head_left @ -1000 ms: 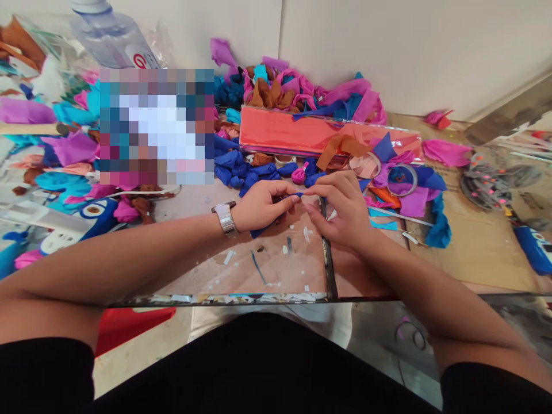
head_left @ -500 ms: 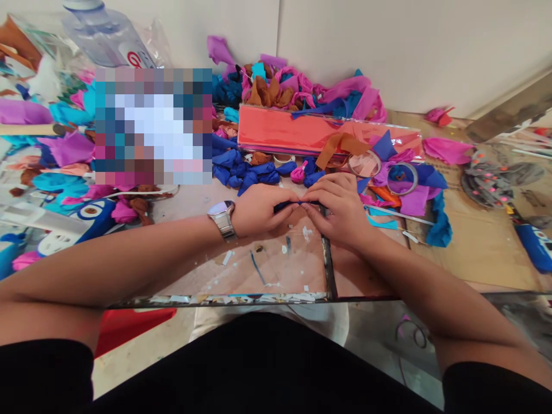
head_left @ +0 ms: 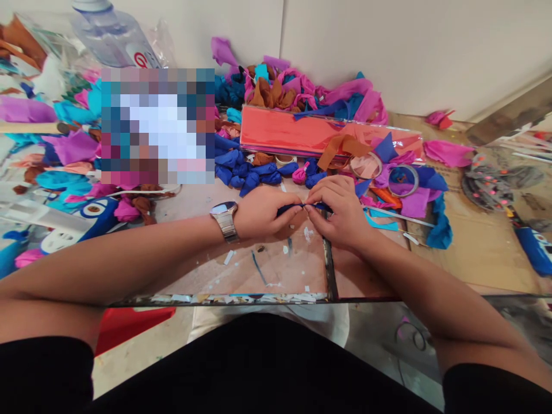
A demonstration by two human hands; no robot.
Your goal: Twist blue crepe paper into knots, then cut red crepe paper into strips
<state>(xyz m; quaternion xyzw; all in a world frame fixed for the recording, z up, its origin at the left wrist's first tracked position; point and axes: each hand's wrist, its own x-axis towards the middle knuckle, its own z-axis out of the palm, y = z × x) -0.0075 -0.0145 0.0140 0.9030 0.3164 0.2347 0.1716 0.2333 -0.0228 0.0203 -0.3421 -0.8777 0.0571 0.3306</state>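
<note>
Between my two hands is a small piece of dark blue fabric [head_left: 288, 209], pinched at its middle and mostly hidden by fingers. My left hand [head_left: 263, 214], with a metal watch [head_left: 225, 221] at the wrist, grips it between thumb and forefinger. From the other side my right hand [head_left: 338, 208] pinches the same piece, fingertips nearly touching those of the left. Just beyond my hands lie several knotted blue fabric pieces [head_left: 254, 173] and a small pink knotted piece [head_left: 301, 171].
A clear pack of red sheets [head_left: 297, 131] lies behind the blue pieces. Tape rolls [head_left: 403, 180] and fabric scraps are at the right, on cardboard [head_left: 466, 241]. A large plastic bottle [head_left: 114, 34] stands back left. A white-and-blue power strip [head_left: 86, 230] lies left. Part of the view is pixelated.
The fingertips have shifted slightly around the blue fabric, and a little more of it shows by my right hand. The whole view has moved slightly to the right.
</note>
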